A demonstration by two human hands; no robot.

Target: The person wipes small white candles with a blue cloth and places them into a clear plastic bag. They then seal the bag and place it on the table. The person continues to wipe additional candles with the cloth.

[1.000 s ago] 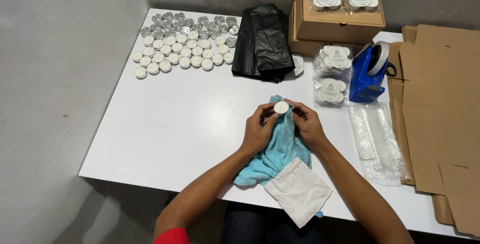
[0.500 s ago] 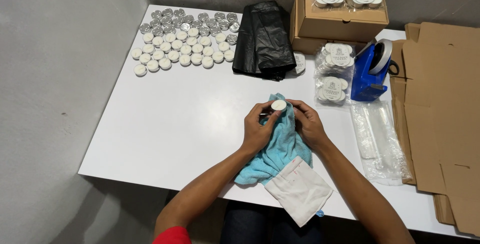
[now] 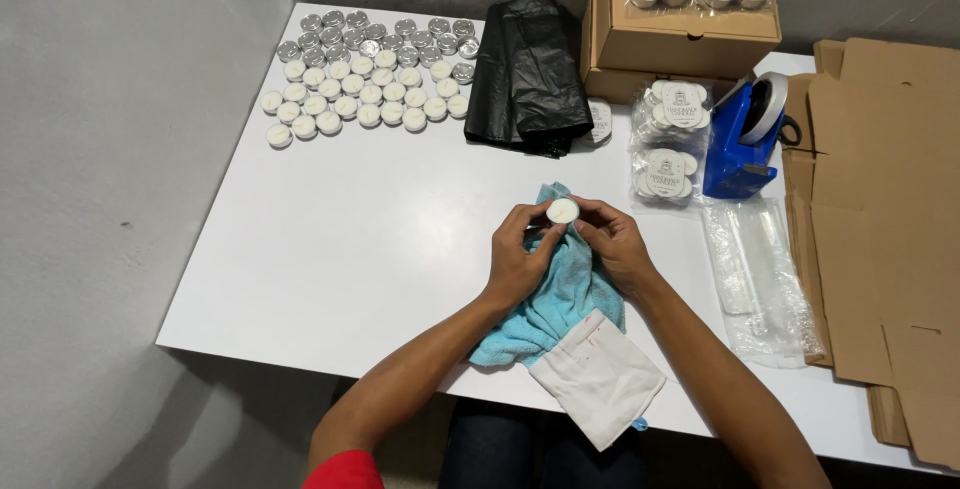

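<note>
A small round white tealight candle (image 3: 562, 212) is pinched between the fingertips of both hands over the middle of the white table (image 3: 330, 239). My left hand (image 3: 518, 257) grips it from the left, my right hand (image 3: 612, 247) from the right. A light blue cloth (image 3: 560, 294) is bunched between and under both hands, trailing toward the table's near edge. A white fabric pouch (image 3: 598, 377) lies on the cloth's lower end.
Rows of white tealights (image 3: 350, 104) and metal cups (image 3: 385, 34) fill the far left. A black plastic bag (image 3: 525, 74), brown boxes (image 3: 680, 24), packed candle bundles (image 3: 668, 144), a blue tape dispenser (image 3: 745, 134), clear bags (image 3: 755, 269) and flat cardboard (image 3: 885, 229) lie right.
The hands have turned the tealight slightly against the cloth and shifted a little; the candle stays held between both hands.
</note>
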